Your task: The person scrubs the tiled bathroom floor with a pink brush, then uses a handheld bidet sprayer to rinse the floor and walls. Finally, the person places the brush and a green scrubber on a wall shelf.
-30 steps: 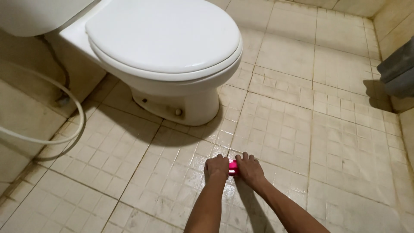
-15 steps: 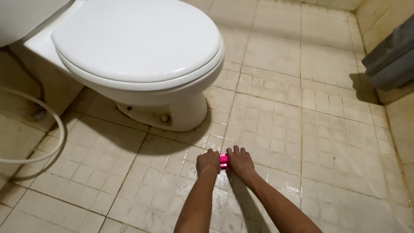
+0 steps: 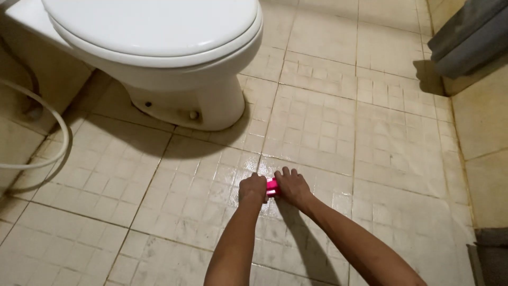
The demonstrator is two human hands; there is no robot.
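Observation:
Both of my hands press a small pink brush-like object [image 3: 271,187] against the wet beige floor tiles [image 3: 317,132]. My left hand [image 3: 252,189] grips its left end with the fingers curled. On the object's right end lies my right hand [image 3: 292,186], fingers spread over it. Most of the pink object is hidden between the hands. The spot lies in front of the base of a white toilet [image 3: 159,47] whose lid is down.
A white hose [image 3: 50,137] loops along the floor at the left by the wall. A grey object [image 3: 465,37] leans at the upper right corner. A dark mat edge [image 3: 489,254] shows at the lower right.
The view has drifted so the toilet sits further left and higher. My hands stay together on the pink object, shifted slightly over the tiles.

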